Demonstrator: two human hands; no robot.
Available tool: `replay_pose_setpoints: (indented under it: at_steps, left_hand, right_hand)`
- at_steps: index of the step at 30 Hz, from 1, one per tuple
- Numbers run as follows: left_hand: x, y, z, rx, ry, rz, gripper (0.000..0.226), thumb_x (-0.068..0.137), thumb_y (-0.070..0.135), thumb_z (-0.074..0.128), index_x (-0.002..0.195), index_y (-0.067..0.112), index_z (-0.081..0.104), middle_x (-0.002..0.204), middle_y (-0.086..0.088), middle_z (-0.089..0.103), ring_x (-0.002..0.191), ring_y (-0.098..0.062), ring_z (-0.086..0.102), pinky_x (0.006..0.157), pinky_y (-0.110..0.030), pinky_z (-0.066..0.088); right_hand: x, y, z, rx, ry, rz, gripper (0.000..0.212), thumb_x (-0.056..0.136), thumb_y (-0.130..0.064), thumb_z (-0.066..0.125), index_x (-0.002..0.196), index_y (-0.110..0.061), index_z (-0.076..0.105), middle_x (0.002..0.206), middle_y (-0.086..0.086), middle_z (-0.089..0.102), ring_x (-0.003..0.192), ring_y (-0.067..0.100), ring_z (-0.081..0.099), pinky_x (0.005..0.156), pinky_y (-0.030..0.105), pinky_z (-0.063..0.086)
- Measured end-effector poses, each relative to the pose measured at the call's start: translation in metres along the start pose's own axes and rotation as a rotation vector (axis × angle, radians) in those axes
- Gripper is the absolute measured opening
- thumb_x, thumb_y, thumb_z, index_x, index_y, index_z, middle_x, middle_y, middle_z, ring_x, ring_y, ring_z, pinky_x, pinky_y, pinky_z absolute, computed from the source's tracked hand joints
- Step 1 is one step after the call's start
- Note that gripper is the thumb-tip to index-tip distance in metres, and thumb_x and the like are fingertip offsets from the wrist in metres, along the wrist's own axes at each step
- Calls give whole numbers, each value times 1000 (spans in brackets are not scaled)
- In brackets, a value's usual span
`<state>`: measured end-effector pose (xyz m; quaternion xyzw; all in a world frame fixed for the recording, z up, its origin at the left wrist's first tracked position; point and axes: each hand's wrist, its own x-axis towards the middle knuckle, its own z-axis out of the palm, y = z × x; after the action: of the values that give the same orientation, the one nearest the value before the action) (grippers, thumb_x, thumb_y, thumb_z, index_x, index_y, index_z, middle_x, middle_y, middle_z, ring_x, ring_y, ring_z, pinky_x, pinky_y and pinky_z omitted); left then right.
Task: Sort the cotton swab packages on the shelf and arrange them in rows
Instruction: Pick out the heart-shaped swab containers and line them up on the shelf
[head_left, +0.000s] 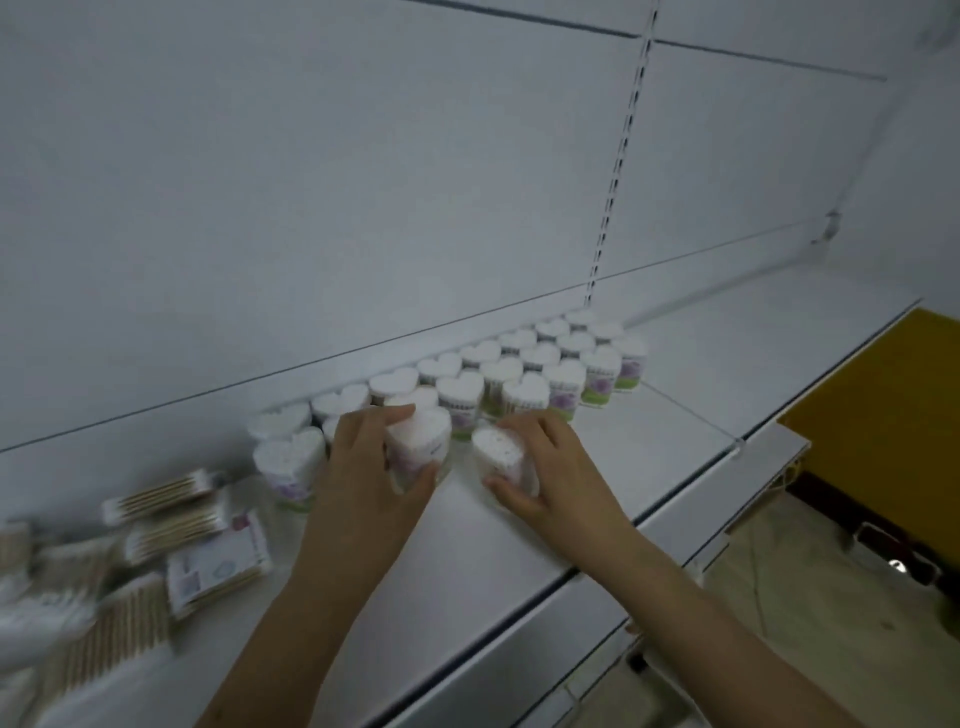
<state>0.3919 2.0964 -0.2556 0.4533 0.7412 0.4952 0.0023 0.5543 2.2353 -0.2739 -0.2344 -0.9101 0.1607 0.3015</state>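
Cotton swab packages (519, 364) shaped like hearts stand in rows at the back of the white shelf (675, 395), close against the back wall. The left hand (363, 467) is wrapped around one heart package (415, 447), holding it just in front of the rows. The right hand (545, 467) grips another heart package (501, 457) that is tipped over on its side, right next to the first one. Flat packs of swabs (202, 540) lie in a messy pile at the left end of the shelf.
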Motion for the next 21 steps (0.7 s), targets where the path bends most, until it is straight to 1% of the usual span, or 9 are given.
replay_pose_setpoints:
  at_steps: [3, 5, 8, 10, 12, 14, 16, 18, 21]
  left_hand:
    - [-9, -3, 6, 101, -6, -2, 51, 78, 27, 79, 124, 22, 57, 118, 9, 44, 94, -8, 58, 81, -33, 57]
    - [-12, -3, 15, 150, 9, 19, 53, 79, 29, 78, 127, 25, 56, 121, 10, 44, 98, -5, 55, 83, -31, 56]
    - [-16, -2, 30, 253, 37, 25, 57, 79, 29, 78, 130, 28, 53, 126, 12, 43, 98, -8, 56, 77, -30, 56]
    - [-20, 1, 38, 298, 69, -7, 58, 79, 31, 78, 132, 30, 53, 128, 11, 43, 98, -9, 56, 74, -30, 56]
    - [-22, 3, 43, 338, 101, -20, 59, 80, 33, 76, 133, 30, 52, 132, 8, 43, 100, -8, 56, 75, -27, 56]
    - [-24, 3, 44, 382, 117, -15, 58, 80, 33, 74, 134, 26, 54, 136, 4, 44, 110, -8, 54, 81, -22, 53]
    - [-24, 2, 45, 465, 128, 33, 55, 83, 32, 72, 134, 19, 57, 139, 0, 47, 121, -13, 51, 91, -23, 48]
    - [-22, 0, 47, 549, 121, 101, 50, 89, 33, 66, 135, 15, 57, 139, 0, 50, 127, -18, 48, 104, -25, 41]
    - [-16, -4, 49, 603, 112, 143, 49, 92, 35, 60, 135, 14, 57, 141, 1, 51, 129, -20, 46, 111, -29, 36]
  right_hand:
    - [23, 14, 7, 25, -14, -96, 52, 89, -49, 61, 131, -20, 50, 124, -2, 47, 112, 14, 50, 87, 22, 45]
    - [38, 22, 10, -60, 36, -197, 52, 89, -50, 59, 129, -16, 54, 123, 1, 53, 110, 15, 52, 88, 20, 41]
    - [55, 37, 19, -237, 142, -331, 54, 86, -52, 58, 123, -13, 63, 122, 4, 62, 113, 22, 54, 100, 34, 38]
    - [61, 47, 23, -309, 147, -376, 54, 85, -53, 61, 122, -14, 65, 125, 4, 62, 119, 25, 53, 109, 43, 35]
    - [65, 56, 25, -335, 115, -395, 57, 88, -54, 57, 127, -13, 63, 132, 4, 60, 126, 25, 51, 114, 49, 30]
    - [65, 60, 24, -301, 79, -408, 58, 93, -52, 49, 132, -11, 60, 138, 4, 58, 131, 23, 49, 116, 50, 28]
    - [66, 63, 23, -254, 57, -418, 58, 96, -49, 43, 136, -10, 57, 142, 4, 55, 133, 20, 49, 117, 49, 27]
    - [67, 65, 25, -228, 37, -423, 57, 97, -46, 42, 138, -10, 55, 144, 4, 53, 135, 18, 47, 118, 47, 25]
    - [69, 66, 28, -218, 23, -420, 56, 95, -44, 45, 140, -11, 54, 146, 3, 51, 136, 17, 46, 118, 46, 24]
